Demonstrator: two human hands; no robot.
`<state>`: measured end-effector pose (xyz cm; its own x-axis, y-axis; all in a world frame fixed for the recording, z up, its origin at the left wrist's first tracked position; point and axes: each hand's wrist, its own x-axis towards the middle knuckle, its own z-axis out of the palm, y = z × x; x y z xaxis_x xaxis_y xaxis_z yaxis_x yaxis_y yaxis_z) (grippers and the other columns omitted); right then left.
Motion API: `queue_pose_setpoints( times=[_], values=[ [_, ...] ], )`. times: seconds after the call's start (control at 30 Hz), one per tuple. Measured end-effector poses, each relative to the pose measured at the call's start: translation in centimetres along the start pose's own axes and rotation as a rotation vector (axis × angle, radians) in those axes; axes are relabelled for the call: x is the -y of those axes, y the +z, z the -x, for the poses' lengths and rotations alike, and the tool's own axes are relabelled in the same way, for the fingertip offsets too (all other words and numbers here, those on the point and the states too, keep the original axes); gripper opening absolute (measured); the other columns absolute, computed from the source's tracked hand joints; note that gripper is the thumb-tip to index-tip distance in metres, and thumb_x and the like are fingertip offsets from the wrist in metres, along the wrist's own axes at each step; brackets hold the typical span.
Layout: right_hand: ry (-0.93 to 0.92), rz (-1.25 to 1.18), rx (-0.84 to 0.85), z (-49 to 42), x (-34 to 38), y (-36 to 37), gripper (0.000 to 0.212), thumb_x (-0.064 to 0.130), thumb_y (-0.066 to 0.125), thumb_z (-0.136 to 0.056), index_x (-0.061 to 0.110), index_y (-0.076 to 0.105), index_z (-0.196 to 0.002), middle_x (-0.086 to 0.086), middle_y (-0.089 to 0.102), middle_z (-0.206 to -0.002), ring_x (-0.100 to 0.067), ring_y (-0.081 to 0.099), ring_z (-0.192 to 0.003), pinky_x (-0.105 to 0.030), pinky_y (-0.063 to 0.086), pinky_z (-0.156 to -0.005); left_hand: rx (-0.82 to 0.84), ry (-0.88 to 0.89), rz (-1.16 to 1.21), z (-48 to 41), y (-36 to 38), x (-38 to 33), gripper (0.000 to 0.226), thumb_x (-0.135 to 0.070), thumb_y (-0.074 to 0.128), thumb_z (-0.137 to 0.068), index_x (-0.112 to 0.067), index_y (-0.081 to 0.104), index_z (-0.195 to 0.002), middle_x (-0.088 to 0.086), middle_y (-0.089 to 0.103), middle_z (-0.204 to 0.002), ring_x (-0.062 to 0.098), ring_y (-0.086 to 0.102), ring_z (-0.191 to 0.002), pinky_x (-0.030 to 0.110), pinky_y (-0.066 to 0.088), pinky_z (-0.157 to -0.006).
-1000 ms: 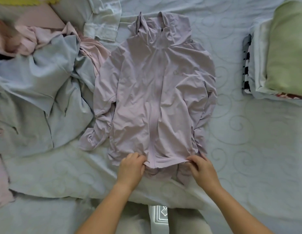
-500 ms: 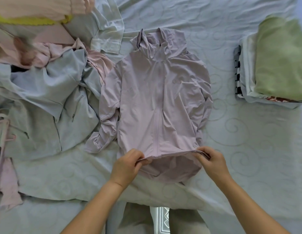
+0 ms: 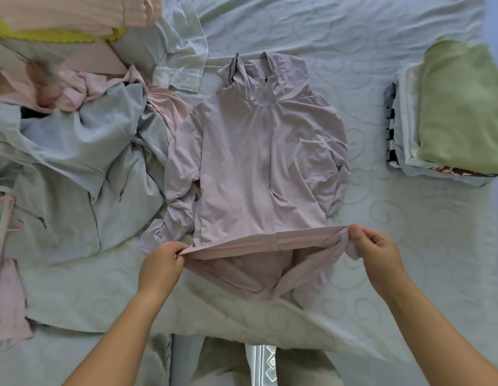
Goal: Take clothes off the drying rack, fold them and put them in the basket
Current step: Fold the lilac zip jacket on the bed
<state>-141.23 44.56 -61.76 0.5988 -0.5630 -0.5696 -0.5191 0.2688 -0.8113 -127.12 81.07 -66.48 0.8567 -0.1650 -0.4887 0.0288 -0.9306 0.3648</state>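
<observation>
The lilac jacket (image 3: 259, 168) lies face-up on the bed (image 3: 409, 246), long axis running away from the person, with left hand (image 3: 161, 267) and right hand (image 3: 377, 253) each pinching a hem corner, equally near, hem lifted and taut.

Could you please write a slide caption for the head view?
Left hand and right hand pinch the hem of a lilac jacket spread on a bed beside folded clothes.
</observation>
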Motion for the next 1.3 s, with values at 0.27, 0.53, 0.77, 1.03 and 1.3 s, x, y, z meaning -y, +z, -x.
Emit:
queue_pose_setpoints(
  times=[0.27,0.53,0.77,1.03,1.3],
  values=[
    [0.017,-0.084,0.044,-1.4,-0.1,-2.8,0.066,0.074,0.082,-0.036,0.021,0.078,-0.077,0.002,0.073,-0.076,-0.009,0.065,-0.072,-0.018,0.054,-0.068,-0.121,-0.122,0.478,0.0,-2.0,-0.9,0.028,0.003,0.058,-0.086,-0.023,0.068,-0.081,-0.008,0.068,-0.075,0.009,0.061,-0.072,0.026,0.046,-0.068],
    [0.067,0.207,0.058,0.3,1.1,-4.9,0.011,0.01,0.072,-0.083,0.003,0.073,-0.091,0.016,0.067,-0.057,0.008,0.056,-0.051,-0.001,0.039,-0.05,0.036,-0.101,0.889,2.1,-4.3,-3.8,0.006,-0.006,0.066,-0.086,-0.008,0.068,-0.08,0.002,0.063,-0.069,0.011,0.056,-0.068,0.027,0.047,-0.069],
    [-0.165,0.634,-0.028,0.5,0.4,-6.6,0.042,-0.002,0.056,-0.091,0.04,0.058,-0.094,0.017,0.065,-0.062,-0.008,0.05,-0.051,-0.015,0.035,-0.048,0.011,0.089,0.861,3.4,-6.3,-4.3,0.014,-0.012,0.066,-0.087,-0.026,0.066,-0.085,-0.002,0.055,-0.062,0.008,0.047,-0.057,0.014,0.04,-0.057],
    [-0.427,0.786,0.148,-0.1,1.8,-6.7,0.065,0.003,0.038,-0.073,0.062,0.061,-0.092,0.025,0.06,-0.096,0.006,0.056,-0.085,-0.008,0.039,-0.073,0.212,0.437,0.418,4.0,-8.5,-3.6,0.037,-0.01,0.05,-0.086,-0.039,0.069,-0.1,-0.015,0.066,-0.099,0.007,0.063,-0.095,0.012,0.044,-0.084],
    [-0.45,0.846,0.201,-0.3,2.2,-7.1,0.076,0.003,0.037,-0.075,0.072,0.054,-0.102,0.024,0.057,-0.099,0.005,0.054,-0.085,-0.008,0.037,-0.07,0.176,0.4,0.351,3.6,-8.8,-3.3,0.05,-0.013,0.048,-0.085,-0.054,0.063,-0.109,-0.019,0.061,-0.109,0.009,0.061,-0.101,0.019,0.047,-0.086]
  ],
)
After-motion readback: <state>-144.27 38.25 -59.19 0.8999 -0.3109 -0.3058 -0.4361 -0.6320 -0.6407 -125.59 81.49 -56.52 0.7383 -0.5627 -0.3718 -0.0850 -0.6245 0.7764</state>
